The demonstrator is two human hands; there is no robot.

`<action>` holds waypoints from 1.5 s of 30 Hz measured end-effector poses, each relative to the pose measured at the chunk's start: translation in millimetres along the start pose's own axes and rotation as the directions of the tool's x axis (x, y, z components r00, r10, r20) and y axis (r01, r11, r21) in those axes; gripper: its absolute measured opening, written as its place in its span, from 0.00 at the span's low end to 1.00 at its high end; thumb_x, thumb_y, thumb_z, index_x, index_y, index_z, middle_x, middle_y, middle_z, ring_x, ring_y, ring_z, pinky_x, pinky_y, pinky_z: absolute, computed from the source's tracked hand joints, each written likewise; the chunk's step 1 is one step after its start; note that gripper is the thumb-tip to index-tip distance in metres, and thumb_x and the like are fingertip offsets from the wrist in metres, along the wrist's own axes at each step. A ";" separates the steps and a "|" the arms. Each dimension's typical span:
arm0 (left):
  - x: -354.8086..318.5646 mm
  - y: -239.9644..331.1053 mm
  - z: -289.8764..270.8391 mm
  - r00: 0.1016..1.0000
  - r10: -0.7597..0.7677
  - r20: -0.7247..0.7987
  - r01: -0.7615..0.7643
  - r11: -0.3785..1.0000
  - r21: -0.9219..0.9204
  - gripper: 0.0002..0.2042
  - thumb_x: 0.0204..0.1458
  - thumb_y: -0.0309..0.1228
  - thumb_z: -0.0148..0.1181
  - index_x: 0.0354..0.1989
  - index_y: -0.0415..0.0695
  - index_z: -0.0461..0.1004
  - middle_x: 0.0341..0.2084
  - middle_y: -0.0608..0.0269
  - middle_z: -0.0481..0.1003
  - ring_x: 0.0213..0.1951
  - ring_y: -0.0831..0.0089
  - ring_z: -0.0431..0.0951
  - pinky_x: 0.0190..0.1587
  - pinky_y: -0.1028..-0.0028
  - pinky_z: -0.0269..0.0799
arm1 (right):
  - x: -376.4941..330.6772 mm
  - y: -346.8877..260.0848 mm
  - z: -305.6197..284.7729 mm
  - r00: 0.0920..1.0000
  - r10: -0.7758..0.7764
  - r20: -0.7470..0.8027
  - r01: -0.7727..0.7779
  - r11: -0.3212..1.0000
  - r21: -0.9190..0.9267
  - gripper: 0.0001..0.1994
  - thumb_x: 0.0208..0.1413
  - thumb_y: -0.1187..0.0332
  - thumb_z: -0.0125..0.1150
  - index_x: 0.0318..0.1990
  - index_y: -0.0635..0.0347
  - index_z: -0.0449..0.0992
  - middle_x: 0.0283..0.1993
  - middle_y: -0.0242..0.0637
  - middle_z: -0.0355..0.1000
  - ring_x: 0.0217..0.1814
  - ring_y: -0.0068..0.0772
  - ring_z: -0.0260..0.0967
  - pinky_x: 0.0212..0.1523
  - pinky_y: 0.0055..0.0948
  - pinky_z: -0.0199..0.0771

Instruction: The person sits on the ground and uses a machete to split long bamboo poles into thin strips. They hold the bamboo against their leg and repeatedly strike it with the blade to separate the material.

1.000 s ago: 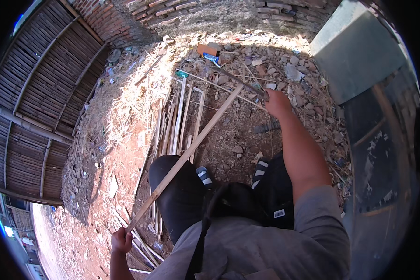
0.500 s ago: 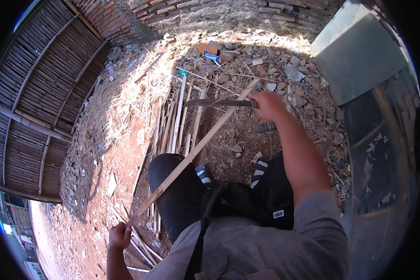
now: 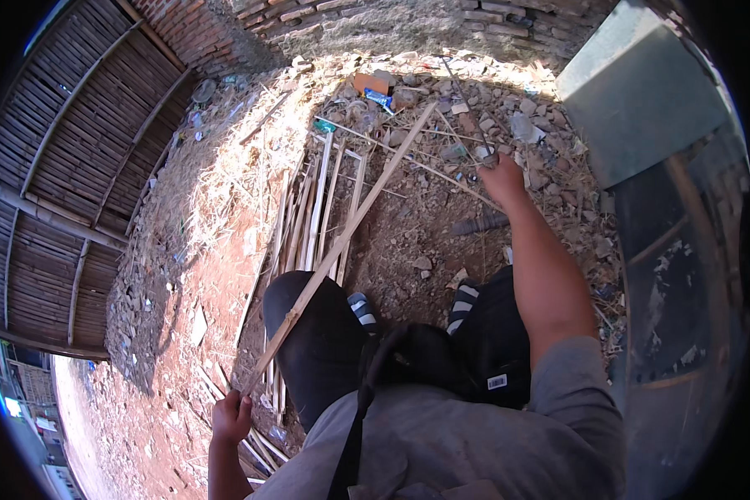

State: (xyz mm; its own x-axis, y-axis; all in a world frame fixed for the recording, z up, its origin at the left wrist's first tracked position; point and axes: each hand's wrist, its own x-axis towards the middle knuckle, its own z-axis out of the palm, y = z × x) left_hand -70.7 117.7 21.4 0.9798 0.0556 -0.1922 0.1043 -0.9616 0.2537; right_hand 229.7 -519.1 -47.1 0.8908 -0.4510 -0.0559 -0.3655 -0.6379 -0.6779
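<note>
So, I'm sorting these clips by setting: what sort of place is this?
Probably a rough outdoor yard: partly sunlit brown earth littered with loose grey stone rubble, a weathered red-brick wall ahead, and a brown slatted bamboo wall on the left.

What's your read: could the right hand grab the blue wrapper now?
Probably not: the right hand is closed around a knife, and the blue wrapper lies farther off.

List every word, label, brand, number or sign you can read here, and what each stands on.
Nothing can be read.
White tag with dark bars, on black cloth: too small to read.
Blue wrapper on the rubble: any print too small.
Wooden strip in the left hand, blade in the right hand: no lettering visible.
</note>
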 end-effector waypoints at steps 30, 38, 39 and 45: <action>17.9 81.2 53.8 0.989 0.013 -0.150 -0.003 0.998 0.066 0.22 0.58 0.50 0.61 0.29 0.42 0.66 0.16 0.48 0.72 0.22 0.42 0.76 0.26 0.48 0.69 | -73.4 -68.6 51.7 0.705 -0.529 0.472 0.625 0.778 -0.062 0.12 0.48 0.68 0.62 0.42 0.57 0.79 0.34 0.46 0.78 0.38 0.54 0.77 0.41 0.49 0.75; 15.8 73.7 55.4 0.986 0.045 -0.163 -0.032 0.996 0.083 0.22 0.57 0.50 0.61 0.31 0.42 0.66 0.17 0.46 0.73 0.23 0.41 0.77 0.26 0.48 0.69 | -118.0 -111.4 37.3 0.533 -0.572 0.623 0.803 0.573 -0.161 0.15 0.49 0.69 0.63 0.45 0.60 0.79 0.36 0.49 0.78 0.40 0.53 0.77 0.42 0.47 0.76; 17.2 71.7 56.9 0.982 0.067 -0.174 -0.054 0.995 0.078 0.22 0.57 0.50 0.61 0.31 0.42 0.66 0.17 0.46 0.74 0.23 0.41 0.77 0.26 0.48 0.69 | -107.1 -102.2 42.9 0.575 -0.572 0.585 0.755 0.647 -0.109 0.15 0.49 0.68 0.63 0.45 0.60 0.79 0.36 0.49 0.78 0.39 0.54 0.77 0.42 0.47 0.76; 23.1 76.8 56.9 0.989 0.001 -0.146 0.012 0.996 0.086 0.22 0.57 0.51 0.61 0.33 0.41 0.66 0.21 0.44 0.75 0.27 0.41 0.78 0.29 0.48 0.70 | -64.1 -71.6 30.0 0.812 -0.421 0.405 0.502 0.857 -0.115 0.15 0.50 0.68 0.62 0.46 0.60 0.78 0.35 0.50 0.78 0.40 0.55 0.77 0.42 0.48 0.76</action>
State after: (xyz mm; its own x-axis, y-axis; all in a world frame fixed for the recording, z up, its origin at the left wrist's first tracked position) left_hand -49.8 29.8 -17.6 0.9943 0.0935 -0.0515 0.1009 -0.9804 0.1691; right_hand 206.9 -425.8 -16.9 0.9863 0.1551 -0.0568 0.1026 -0.8448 -0.5252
